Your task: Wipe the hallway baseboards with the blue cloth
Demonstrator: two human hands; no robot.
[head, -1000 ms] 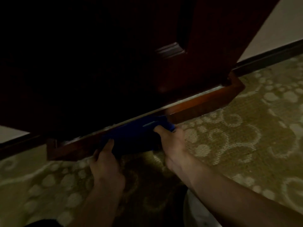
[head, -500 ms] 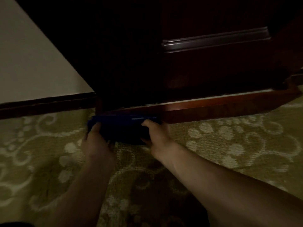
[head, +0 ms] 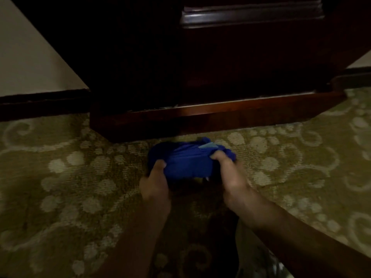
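My left hand [head: 153, 182] and right hand [head: 230, 177] both grip the bunched blue cloth [head: 186, 161] near the dark reddish wooden baseboard [head: 220, 115], above the patterned olive carpet [head: 70, 187]

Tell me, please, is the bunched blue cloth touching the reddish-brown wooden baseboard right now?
Apart. The head view shows a strip of patterned carpet between the blue cloth and the baseboard; the left hand and right hand grip it.
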